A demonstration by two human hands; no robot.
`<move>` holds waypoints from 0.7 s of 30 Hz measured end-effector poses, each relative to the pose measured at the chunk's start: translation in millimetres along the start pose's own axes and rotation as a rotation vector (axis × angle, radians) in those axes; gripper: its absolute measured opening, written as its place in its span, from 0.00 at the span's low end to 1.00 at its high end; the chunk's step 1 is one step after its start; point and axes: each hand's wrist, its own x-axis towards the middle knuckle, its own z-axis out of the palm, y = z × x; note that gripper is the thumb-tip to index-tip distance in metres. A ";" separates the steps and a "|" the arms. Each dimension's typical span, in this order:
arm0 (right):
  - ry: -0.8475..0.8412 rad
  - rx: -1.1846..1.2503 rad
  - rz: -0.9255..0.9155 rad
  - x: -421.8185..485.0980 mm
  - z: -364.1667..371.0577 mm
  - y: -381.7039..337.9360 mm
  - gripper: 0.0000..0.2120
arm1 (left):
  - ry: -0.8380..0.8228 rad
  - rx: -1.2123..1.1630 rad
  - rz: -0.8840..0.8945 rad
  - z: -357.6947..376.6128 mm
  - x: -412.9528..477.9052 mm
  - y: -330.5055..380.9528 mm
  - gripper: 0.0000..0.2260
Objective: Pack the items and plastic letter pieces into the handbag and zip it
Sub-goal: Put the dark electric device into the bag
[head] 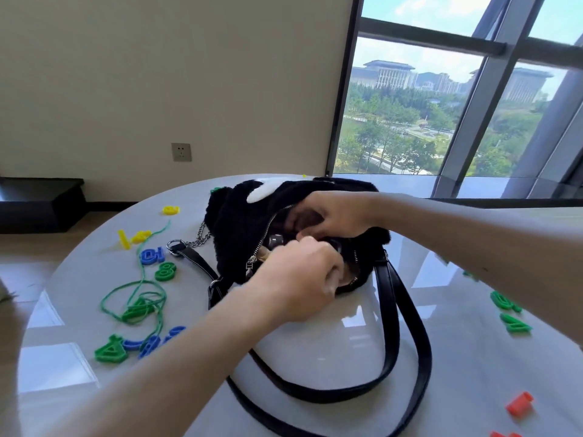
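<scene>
The fluffy black handbag [239, 222] is being held open on the round white table [315, 342]. Its top edge is being pinched by the curled fingers of the right hand [337, 212]. The left hand [296, 282] is being curled at the opening, and what it holds cannot be told. Plastic letter pieces [110, 350] are being left around the bag.

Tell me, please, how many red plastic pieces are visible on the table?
2. One red piece lies at the table's near right; a second red piece is cut off by the bottom edge. The handbag may hide more.
</scene>
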 end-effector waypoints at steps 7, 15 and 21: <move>0.170 -0.128 -0.056 -28.2 22.8 -3.5 0.09 | 0.262 0.089 0.150 -21.6 -1.0 -24.6 0.06; 0.216 -0.269 -0.017 -49.0 38.9 1.6 0.13 | 0.127 0.190 0.167 -24.4 -5.8 -54.0 0.15; 0.483 -0.365 -0.133 -71.8 49.6 -8.7 0.13 | 0.174 0.254 0.067 -20.3 -3.8 -53.4 0.14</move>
